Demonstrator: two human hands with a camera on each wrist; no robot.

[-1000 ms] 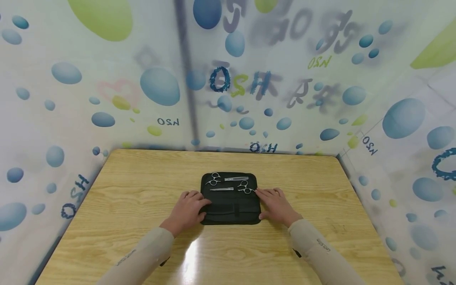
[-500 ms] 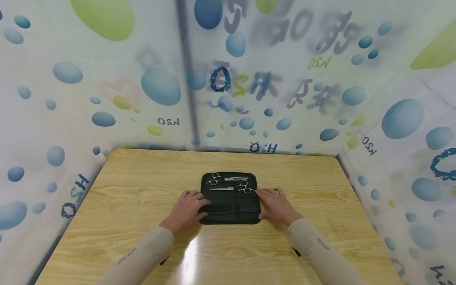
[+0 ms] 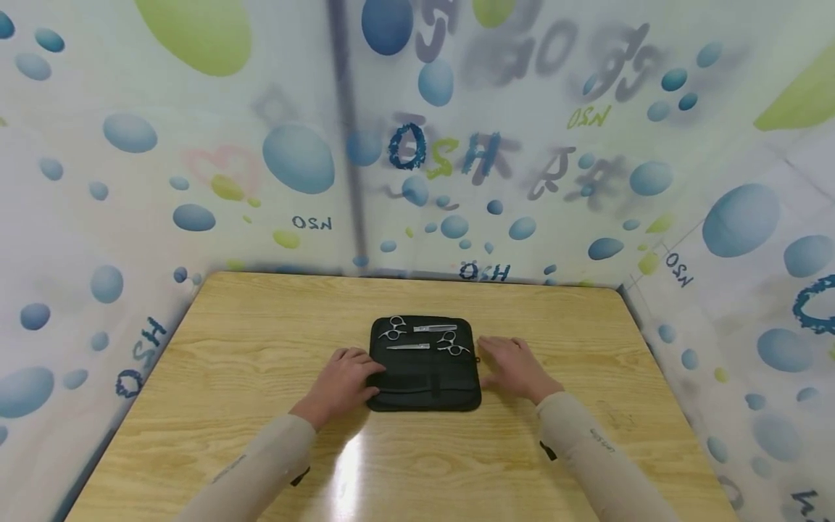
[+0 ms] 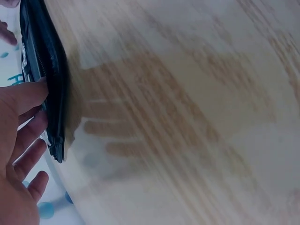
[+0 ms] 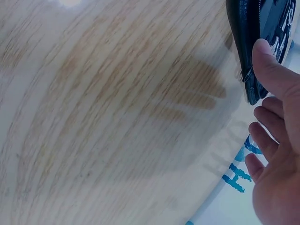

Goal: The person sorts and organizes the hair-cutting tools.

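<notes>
An unfolded black zip case [image 3: 404,373] lies flat on the table. Two pairs of silver hairdressing scissors sit in it: one has its finger rings [image 3: 393,334] at the left, the other its rings [image 3: 451,349] at the right. Straps seem to cover part of each pair. My left hand [image 3: 341,383] rests at the case's left edge, fingertips on its rim and the fingers loose. Just off the right edge is my right hand [image 3: 515,368], its fingers loosely extended and holding nothing. In the right wrist view a small zip pull [image 5: 246,75] hangs at the case's edge.
The wooden table [image 3: 417,464] spreads around the case on every side. Behind and beside it stand white walls [image 3: 261,87] printed with blue and green drops and lettering. Light sleeves [image 3: 257,471] cover both forearms.
My right hand has left the case's right edge and shifted slightly outward, uncovering the zip pull there. The left hand stays at its edge. The head view has turned slightly.
</notes>
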